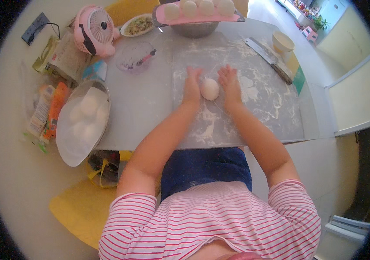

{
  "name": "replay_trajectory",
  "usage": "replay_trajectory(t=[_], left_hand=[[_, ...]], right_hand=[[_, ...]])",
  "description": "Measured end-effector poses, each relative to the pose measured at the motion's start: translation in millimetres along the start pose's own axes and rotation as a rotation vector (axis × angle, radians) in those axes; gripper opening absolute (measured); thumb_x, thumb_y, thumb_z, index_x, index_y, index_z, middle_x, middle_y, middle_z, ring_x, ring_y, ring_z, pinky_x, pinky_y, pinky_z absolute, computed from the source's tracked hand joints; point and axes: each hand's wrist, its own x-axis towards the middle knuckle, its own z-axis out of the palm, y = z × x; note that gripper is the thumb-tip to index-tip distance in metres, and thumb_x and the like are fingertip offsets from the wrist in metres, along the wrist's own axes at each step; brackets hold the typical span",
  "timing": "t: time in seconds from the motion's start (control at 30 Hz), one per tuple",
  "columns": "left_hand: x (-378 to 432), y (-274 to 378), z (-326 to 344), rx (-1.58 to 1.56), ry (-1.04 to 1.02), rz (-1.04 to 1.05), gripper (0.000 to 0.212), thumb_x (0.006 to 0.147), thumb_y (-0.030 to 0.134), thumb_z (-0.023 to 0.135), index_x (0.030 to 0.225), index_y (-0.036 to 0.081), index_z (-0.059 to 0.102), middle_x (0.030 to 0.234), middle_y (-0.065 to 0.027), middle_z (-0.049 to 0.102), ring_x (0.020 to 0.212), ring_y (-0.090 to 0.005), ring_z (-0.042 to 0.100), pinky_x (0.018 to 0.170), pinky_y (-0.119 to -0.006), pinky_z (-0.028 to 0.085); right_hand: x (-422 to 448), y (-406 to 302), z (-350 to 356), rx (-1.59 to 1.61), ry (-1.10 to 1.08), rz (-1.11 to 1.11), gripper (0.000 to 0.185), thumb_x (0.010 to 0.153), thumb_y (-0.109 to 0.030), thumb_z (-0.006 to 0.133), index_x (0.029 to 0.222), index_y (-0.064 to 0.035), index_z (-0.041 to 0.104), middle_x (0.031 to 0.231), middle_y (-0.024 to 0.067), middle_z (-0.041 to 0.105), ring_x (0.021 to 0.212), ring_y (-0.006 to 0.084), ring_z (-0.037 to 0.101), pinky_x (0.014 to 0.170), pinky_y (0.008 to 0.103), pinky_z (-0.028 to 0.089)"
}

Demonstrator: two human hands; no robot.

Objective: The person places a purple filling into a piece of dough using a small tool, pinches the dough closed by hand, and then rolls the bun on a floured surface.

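A round ball of white dough (210,89) rests on a grey mat (185,130) dusted with flour. My left hand (192,85) stands at its left side, palm turned inward and very close to the dough; whether it touches is hard to tell. On the other side, a small gap separates the ball from my right hand (230,85), whose fingers are spread and point away from me. Neither hand grips anything. Loose flour lies in a white patch (248,88) just right of my right hand.
A cleaver (268,60) and a small bowl (283,41) lie at right. Dough balls sit on a pink board (198,16) over a metal bowl (194,30) at the back. At left are a covered bowl (84,123), a pink fan (98,27) and a filled plate (139,25).
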Motion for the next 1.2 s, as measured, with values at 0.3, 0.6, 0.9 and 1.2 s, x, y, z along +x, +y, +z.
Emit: replay_trajectory(t=[0.3,0.6,0.9,1.2], left_hand=[[21.7,-9.1,-29.2,0.151,0.011,0.109,0.07,0.096,0.052,0.014,0.124,-0.001,0.05,0.123,-0.0115,0.053,0.113,-0.0218,0.048,0.102,-0.033,0.03],[16.8,-11.0,-33.1,0.114,-0.048,0.06,0.071,0.095,0.055,0.016,0.123,0.0,0.051,0.124,-0.0129,0.052,0.116,-0.0226,0.047,0.103,-0.036,0.029],[8.4,-21.4,-20.3,0.073,-0.216,0.002,0.066,0.095,0.052,0.021,0.125,0.0,0.049,0.127,-0.0119,0.049,0.117,-0.0221,0.045,0.101,-0.033,0.031],[-0.8,-29.9,-12.1,0.136,-0.227,0.142,0.063,0.095,0.051,0.022,0.125,0.002,0.048,0.122,-0.0116,0.053,0.115,-0.0214,0.047,0.101,-0.031,0.032]], right_hand=[[-0.7,16.6,7.8,-0.054,0.134,-0.164,0.042,0.096,-0.037,0.036,0.102,-0.0011,0.056,0.099,0.0096,0.056,0.091,0.0196,0.051,0.086,0.0319,0.038],[-16.6,18.4,14.2,-0.027,0.091,-0.08,0.047,0.095,-0.037,0.038,0.114,0.0036,0.054,0.109,0.0145,0.058,0.102,0.0211,0.052,0.091,0.0322,0.038],[-17.4,8.3,17.5,-0.132,0.083,-0.03,0.05,0.095,-0.039,0.037,0.118,0.0026,0.053,0.113,0.0157,0.057,0.107,0.0232,0.052,0.093,0.0337,0.039],[-19.9,5.7,10.8,-0.108,0.031,0.024,0.049,0.093,-0.041,0.042,0.108,0.0025,0.059,0.109,0.0164,0.059,0.103,0.0229,0.054,0.089,0.0334,0.041]])
